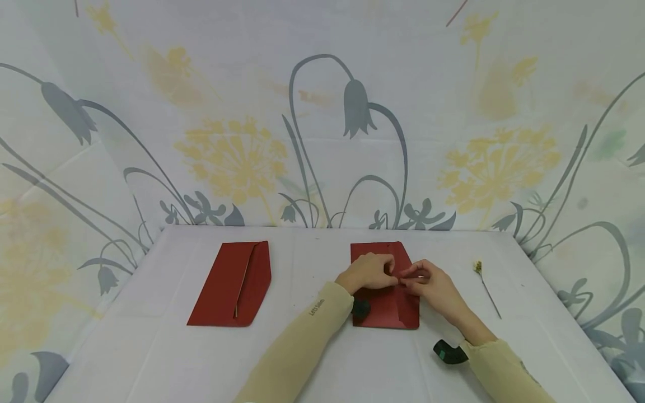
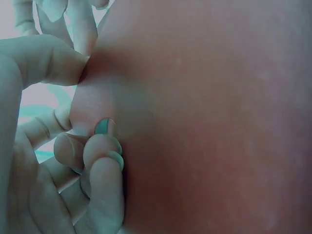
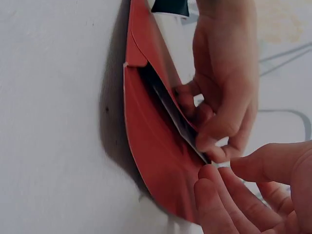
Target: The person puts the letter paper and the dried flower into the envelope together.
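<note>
A red envelope point(image 1: 383, 316) lies under both hands, its flap folded out to the right. My left hand point(image 1: 370, 271) reaches over it and pinches the edge of its pocket between thumb and fingers. In the right wrist view the pocket's mouth point(image 3: 168, 109) gapes, dark inside. From the right comes my right hand point(image 1: 433, 288), fingers bent and fingertips right at the flap point(image 3: 161, 170), close beside the left fingertips. I cannot tell whether the right fingers pinch anything. In the left wrist view the envelope's red paper point(image 2: 209, 122) fills most of the picture.
A second red envelope point(image 1: 219, 285) lies at left, its flap also to the right. A small dried yellow flower on a thin stem point(image 1: 486, 288) is at the right. Black wrist devices point(image 1: 450, 352) show at the cuffs. Patterned cloth point(image 1: 322, 168) hangs behind the white table point(image 1: 166, 358).
</note>
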### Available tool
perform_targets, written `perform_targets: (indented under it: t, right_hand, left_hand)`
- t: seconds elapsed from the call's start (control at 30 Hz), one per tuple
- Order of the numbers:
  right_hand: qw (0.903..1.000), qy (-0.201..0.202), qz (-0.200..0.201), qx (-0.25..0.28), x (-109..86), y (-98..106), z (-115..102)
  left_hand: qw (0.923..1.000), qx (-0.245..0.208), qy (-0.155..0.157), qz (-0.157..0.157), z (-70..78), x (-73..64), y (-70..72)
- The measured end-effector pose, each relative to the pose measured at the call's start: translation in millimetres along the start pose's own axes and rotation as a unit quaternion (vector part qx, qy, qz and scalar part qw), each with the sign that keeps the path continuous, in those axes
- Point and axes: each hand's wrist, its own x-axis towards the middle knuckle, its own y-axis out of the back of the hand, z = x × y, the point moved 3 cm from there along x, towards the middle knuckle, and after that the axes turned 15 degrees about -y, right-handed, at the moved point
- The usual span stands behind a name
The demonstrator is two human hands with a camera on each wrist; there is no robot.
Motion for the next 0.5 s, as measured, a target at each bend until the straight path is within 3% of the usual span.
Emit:
perform_targets:
  t: [0.5]
  right_hand:
    - [0.9987, 0.006, 0.047, -0.02, -11.6, 52.8, 15.3]
  left_hand:
    - [0.9995, 0.029, 0.013, -0.007, 1.0, 1.4, -3.8]
